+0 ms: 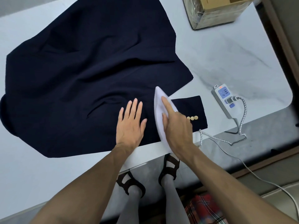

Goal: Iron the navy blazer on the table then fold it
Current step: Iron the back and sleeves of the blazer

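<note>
The navy blazer is lying spread over the pale surface, with its cuff and gold buttons pointing right near the front edge. The left hand is pressing flat on the cloth, fingers straight and slightly spread, just beside the white iron. The right hand is gripping the iron over the sleeve, fingers curled round it, index finger stretched along its top. A braided cord is running to a power strip; a cardboard box is standing at the far right.
</note>
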